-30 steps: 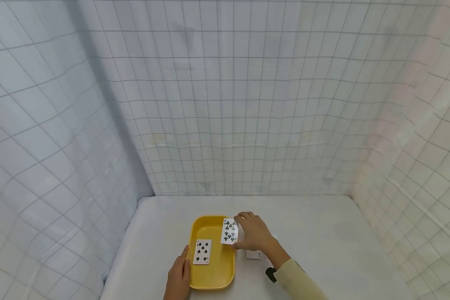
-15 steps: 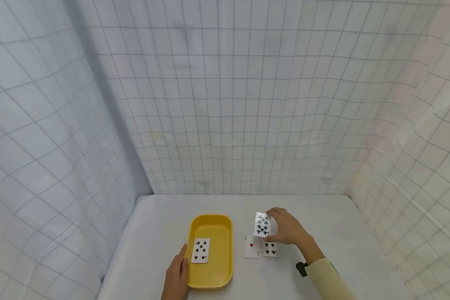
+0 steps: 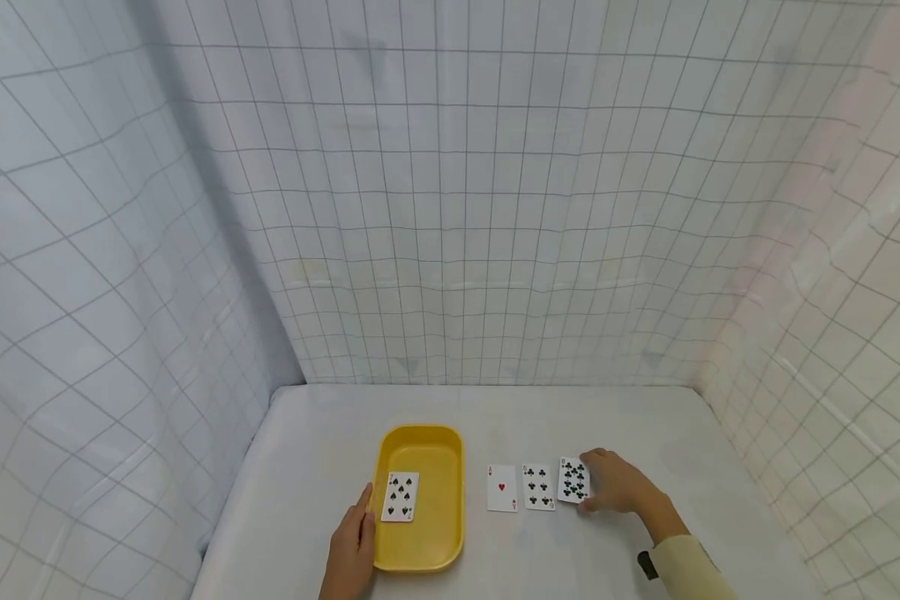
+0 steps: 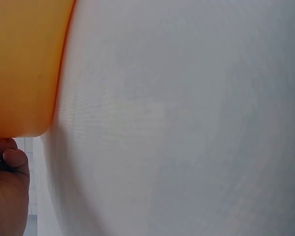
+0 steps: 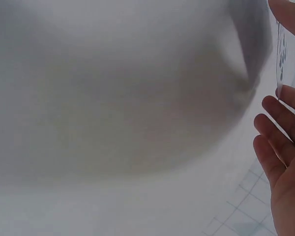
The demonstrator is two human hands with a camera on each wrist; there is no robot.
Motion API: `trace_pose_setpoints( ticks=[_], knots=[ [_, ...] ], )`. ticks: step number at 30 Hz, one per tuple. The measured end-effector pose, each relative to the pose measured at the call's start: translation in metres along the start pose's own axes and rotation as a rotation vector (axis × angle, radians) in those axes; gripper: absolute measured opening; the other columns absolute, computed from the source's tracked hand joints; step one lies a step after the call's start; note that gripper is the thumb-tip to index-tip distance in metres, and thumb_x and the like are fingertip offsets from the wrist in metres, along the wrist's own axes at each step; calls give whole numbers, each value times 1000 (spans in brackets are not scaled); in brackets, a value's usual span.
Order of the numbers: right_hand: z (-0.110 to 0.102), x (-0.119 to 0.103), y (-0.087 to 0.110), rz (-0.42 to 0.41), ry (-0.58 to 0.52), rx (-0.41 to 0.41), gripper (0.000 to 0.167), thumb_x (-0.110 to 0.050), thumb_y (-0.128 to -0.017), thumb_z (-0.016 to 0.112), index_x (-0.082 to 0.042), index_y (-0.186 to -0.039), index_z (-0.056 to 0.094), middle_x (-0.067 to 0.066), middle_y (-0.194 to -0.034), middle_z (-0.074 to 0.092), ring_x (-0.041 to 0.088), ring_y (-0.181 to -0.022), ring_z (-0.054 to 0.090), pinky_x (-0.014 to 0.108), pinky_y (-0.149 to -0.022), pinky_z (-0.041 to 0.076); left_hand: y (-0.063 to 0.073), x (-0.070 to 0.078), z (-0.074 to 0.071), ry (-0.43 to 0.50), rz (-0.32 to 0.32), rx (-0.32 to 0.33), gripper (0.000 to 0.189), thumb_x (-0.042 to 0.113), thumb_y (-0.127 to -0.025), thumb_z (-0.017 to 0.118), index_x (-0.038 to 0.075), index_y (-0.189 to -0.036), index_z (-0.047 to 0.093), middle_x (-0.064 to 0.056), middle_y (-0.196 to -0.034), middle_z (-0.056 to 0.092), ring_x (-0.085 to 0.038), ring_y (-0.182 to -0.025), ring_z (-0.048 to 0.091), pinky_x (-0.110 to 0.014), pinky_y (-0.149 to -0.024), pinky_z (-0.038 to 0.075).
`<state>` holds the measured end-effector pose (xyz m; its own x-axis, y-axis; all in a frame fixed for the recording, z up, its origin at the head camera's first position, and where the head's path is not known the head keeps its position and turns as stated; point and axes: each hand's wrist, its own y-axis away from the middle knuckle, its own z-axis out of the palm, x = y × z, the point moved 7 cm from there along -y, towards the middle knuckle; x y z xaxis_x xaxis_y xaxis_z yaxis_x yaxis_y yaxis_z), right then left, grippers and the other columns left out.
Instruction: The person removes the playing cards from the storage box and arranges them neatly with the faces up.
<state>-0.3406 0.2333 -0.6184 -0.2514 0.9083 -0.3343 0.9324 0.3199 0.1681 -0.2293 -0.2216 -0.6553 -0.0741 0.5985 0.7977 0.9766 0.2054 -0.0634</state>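
Note:
My left hand (image 3: 351,546) lies along the left side of a yellow tray (image 3: 422,562), its fingers straight against the rim. Inside the tray, toward its left, is a spades playing card (image 3: 401,497), face up. To the right, my right hand (image 3: 617,483) pinches a clubs playing card (image 3: 573,481) by its top and bottom edges, low over the table. In the right wrist view this card (image 5: 281,59) shows nearly edge-on, between the thumb and forefinger. Left of it, a second clubs card (image 3: 539,487) and the ace of hearts (image 3: 502,488) lie face up.
A white table (image 3: 495,554) bears the tray and cards. White gridded sheeting (image 3: 450,250) hangs behind it and along both sides.
My right hand has carried the clubs card from over the tray's right edge rightward and down, beside the row of cards. My left hand has stayed at the tray.

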Motion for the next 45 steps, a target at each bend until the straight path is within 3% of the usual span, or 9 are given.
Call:
trace_pose_setpoints(
  ticks=[6, 14, 27, 32, 35, 40, 45],
  knots=[
    [7, 12, 4, -5, 4, 15, 91, -43, -66, 95, -3, -140, 59, 19, -144, 57, 45, -134, 52, 63, -108, 43, -2, 3, 0, -4, 17, 14, 47, 14, -110, 46, 10, -157, 44, -2, -94, 56, -7, -71, 43, -23, -68, 42],
    [7, 14, 1, 12, 57, 44, 87, -36, -67, 92, -6, -141, 59, 15, -142, 57, 41, -132, 53, 62, -107, 45, -5, 4, 6, 12, -36, -50, 49, 16, -112, 42, 12, -161, 38, -3, -100, 59, -8, -75, 44, -24, -70, 42],
    [13, 14, 1, 16, 58, 40, 88, -31, -64, 89, -8, -143, 57, 14, -137, 54, 37, -127, 52, 60, -105, 47, -3, 3, 7, 10, -44, -48, 49, 18, -112, 43, 14, -160, 39, -2, -97, 58, -9, -75, 45, -25, -72, 43],
    [14, 13, 3, 2, 2, 51, 89, -34, -72, 88, -6, -147, 52, 18, -143, 53, 42, -133, 49, 63, -108, 43, 0, 3, 5, -13, -31, -28, 48, 18, -112, 43, 14, -159, 40, -3, -104, 62, -11, -86, 51, -30, -81, 50],
    [11, 11, 4, -19, -39, 85, 84, -36, -79, 85, -4, -149, 49, 21, -146, 51, 45, -135, 48, 64, -110, 41, 3, 2, 2, -35, -17, -6, 48, 15, -111, 45, 12, -158, 43, -4, -114, 66, -12, -100, 57, -36, -93, 54],
    [-7, -3, -1, -55, -90, 196, 75, -37, -89, 79, -5, -150, 49, 21, -149, 50, 45, -138, 48, 64, -109, 42, 3, -1, 1, -27, -6, 4, 47, 15, -111, 45, 11, -158, 43, -3, -104, 63, -7, -86, 53, -27, -81, 52],
    [-30, -37, -9, -112, -87, 288, 72, -39, -91, 78, -8, -149, 51, 18, -150, 51, 42, -138, 50, 62, -108, 44, 0, -2, 2, -1, -3, -5, 48, 16, -111, 45, 9, -158, 42, -2, -96, 58, -5, -73, 44, -22, -68, 44]
  ],
)
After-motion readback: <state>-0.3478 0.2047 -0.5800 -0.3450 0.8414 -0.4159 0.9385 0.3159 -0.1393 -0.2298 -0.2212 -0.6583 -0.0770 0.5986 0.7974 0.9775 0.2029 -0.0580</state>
